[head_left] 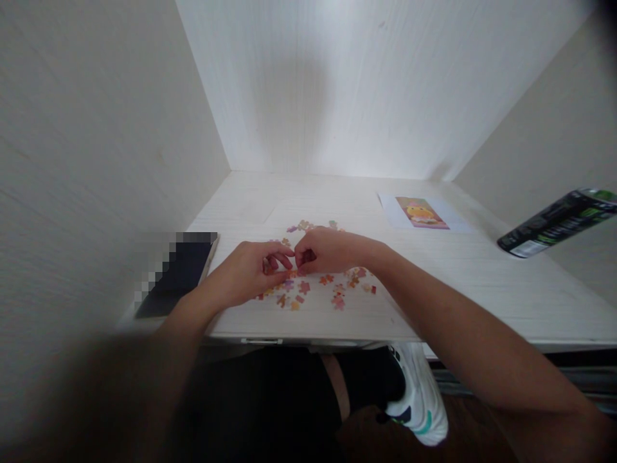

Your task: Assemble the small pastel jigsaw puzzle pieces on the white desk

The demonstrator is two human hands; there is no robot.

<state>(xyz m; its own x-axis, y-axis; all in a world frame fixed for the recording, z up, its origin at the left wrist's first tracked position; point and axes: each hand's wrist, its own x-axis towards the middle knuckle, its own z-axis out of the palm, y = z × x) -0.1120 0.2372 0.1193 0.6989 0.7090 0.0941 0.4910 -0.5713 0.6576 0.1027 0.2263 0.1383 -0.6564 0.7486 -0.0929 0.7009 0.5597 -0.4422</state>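
Several small jigsaw puzzle pieces (339,299) in pink, orange, yellow and purple lie scattered on the white desktop around both hands. Fingertips of the two hands meet over the middle of them, at an orange puzzle piece (293,274). My left hand (248,270) has its thumb against this piece, with the fingers curled above. Opposite it, my right hand (328,249) is closed in a pinch at the piece's right side. The fingers cover part of the piece, and the right hand hides some pieces behind it.
A sheet with a printed picture (421,212) of a yellow figure lies at the back right. A dark can (554,225) stands at the right. Left of the pieces is a dark flat device (186,270), partly pixelated. White panels (308,90) enclose the desktop (457,283) at the back and sides.
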